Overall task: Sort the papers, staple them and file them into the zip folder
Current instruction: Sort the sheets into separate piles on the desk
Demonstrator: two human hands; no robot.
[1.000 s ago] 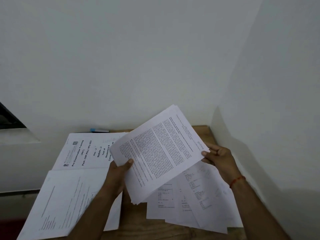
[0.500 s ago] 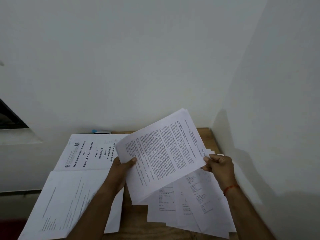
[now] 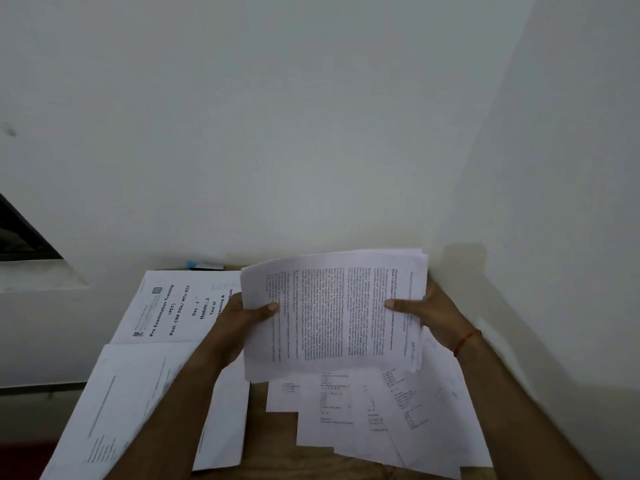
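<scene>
Gripping a thick sheaf of white printed pages [image 3: 332, 317] by both short edges, with the left hand [image 3: 239, 323] curled round the left edge and the right hand [image 3: 433, 313] round the right, thumbs pressed on the front sheet. Held clear above a brown wooden desk [image 3: 270, 445], close before a plain white wall [image 3: 311, 133]. Partly hiding, below the right hand, a loose spread of white sheets with short numbered lines [image 3: 381, 417].

Left of the left hand, flat on the desk: a white cover sheet [image 3: 173, 306] reading "Pre Examination Training (PET)", "Post: CRP POs/ MTs-XIV", "Day - 2", "Module - 2", "Test of", with the last lines cut off by that hand. Under the left forearm, another white printed stack [image 3: 138, 410]. Beyond the left hand, against the wall, a small blue item [image 3: 204, 265], perhaps a pen. Round the right wrist, a thin orange thread [image 3: 467, 341]. Print on the sheaf too fine to read.

Turned level since half a second ago, no longer slanted.
</scene>
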